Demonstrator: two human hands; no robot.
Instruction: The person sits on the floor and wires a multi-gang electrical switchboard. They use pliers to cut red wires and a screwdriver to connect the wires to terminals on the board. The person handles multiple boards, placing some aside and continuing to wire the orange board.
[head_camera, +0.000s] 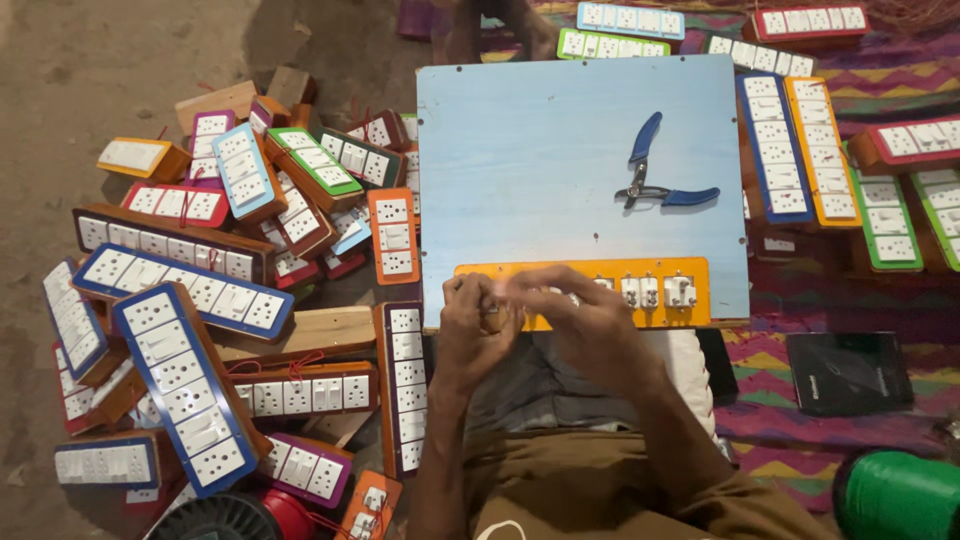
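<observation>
An orange switch panel (690, 268) with white switches and sockets lies along the near edge of a light blue board (530, 160) resting on my lap. Both hands work at the panel's left end. My left hand (472, 325) has its fingers curled over that end and pinches something small that I cannot make out. My right hand (580, 320) reaches across from the right, its fingers blurred and meeting the left hand's fingertips over the panel. Blue-handled pliers (655, 180) lie open on the board, apart from both hands.
A heap of switch boards with blue, orange, green, purple and brown frames (190, 290) covers the floor to the left. More boards (800, 150) lie on a patterned mat at right. A black box (848, 372) and a green spool (895, 495) sit near my right side.
</observation>
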